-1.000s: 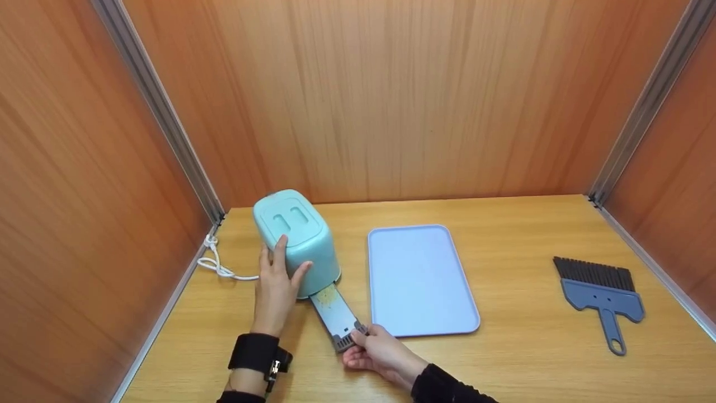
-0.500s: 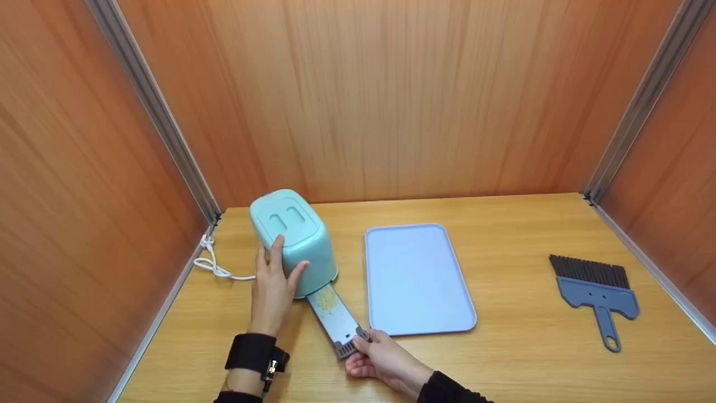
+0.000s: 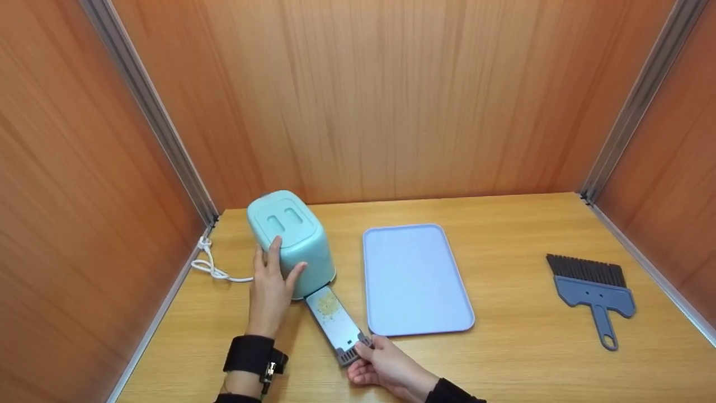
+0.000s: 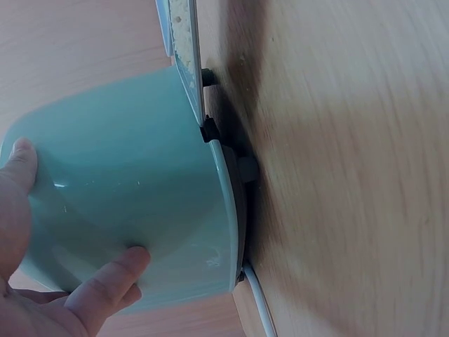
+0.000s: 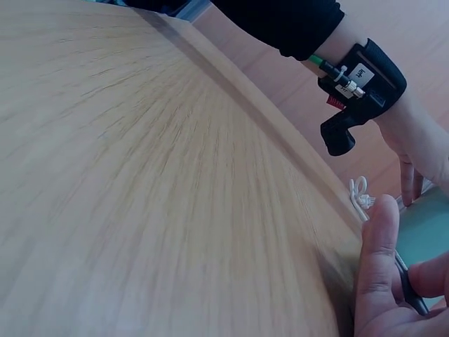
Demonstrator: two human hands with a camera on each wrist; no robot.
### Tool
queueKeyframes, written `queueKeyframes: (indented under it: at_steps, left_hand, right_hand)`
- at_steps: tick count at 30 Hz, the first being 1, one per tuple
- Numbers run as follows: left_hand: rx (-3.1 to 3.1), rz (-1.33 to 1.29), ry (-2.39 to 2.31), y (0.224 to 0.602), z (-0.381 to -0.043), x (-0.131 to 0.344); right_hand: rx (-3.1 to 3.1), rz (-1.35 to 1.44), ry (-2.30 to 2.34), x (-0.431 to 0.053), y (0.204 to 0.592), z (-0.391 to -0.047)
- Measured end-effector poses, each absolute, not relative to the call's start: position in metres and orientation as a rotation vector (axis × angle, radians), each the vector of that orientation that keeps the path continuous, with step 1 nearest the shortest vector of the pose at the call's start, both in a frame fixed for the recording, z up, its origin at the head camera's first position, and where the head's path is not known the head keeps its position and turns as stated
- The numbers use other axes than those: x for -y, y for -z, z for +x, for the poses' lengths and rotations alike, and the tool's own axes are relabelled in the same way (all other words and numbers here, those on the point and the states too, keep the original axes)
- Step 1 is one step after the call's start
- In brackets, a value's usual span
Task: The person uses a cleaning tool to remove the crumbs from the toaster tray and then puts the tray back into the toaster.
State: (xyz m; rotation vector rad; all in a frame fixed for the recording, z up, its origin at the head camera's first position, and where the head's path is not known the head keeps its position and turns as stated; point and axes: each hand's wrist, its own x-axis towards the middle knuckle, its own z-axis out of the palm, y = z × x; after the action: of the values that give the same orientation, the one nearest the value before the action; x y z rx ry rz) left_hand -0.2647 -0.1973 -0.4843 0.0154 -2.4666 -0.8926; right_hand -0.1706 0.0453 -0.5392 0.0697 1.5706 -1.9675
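Note:
A mint-green toaster point(image 3: 316, 263) with a lidded top stands upright at the left of the table. My left hand point(image 3: 268, 291) rests on its near end, fingers and thumb spread and fairly straight; the left wrist view shows thumb point(image 4: 22, 158) and a finger point(image 4: 116, 277) against the shell. From the toaster's base a long metal crumb tray point(image 3: 338, 324) sticks out toward me, its far end right at the slot. Yellowish crumbs point(image 3: 328, 305) lie on its far half. My right hand point(image 3: 389, 364) pinches the tray's grey slotted end between thumb and fingers.
A lilac rectangular tray point(image 3: 417, 280) lies right of the crumb tray. Farther right is a grey-blue brush point(image 3: 596, 291) with dark bristles. The toaster's white cord point(image 3: 215, 271) curls by the left wall. Wood-patterned panels point(image 3: 391, 101) enclose the table at back and sides.
My right hand has drawn the crumb tray farther out of the toaster, toward me and slightly right, baring more crumbs. My left hand stays on the toaster; the view has shifted slightly.

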Motion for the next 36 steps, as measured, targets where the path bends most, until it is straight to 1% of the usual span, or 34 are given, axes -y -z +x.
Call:
queueKeyframes:
  at_steps: [8, 15, 36]
  left_hand:
    - [2.482, 0.027, 0.904, 0.484, -0.265, 0.198]
    - [2.419, -0.033, 0.886, 0.485, -0.265, 0.198]
    - [2.494, 0.05, 0.918, 0.482, -0.264, 0.197]
  right_hand:
    - [-1.558, 0.056, 1.953, -0.051, 0.537, -0.165]
    - [-1.546, 0.069, 1.956, -0.055, 0.533, -0.162]
    - [-1.565, 0.046, 2.04, -0.065, 0.523, -0.16]
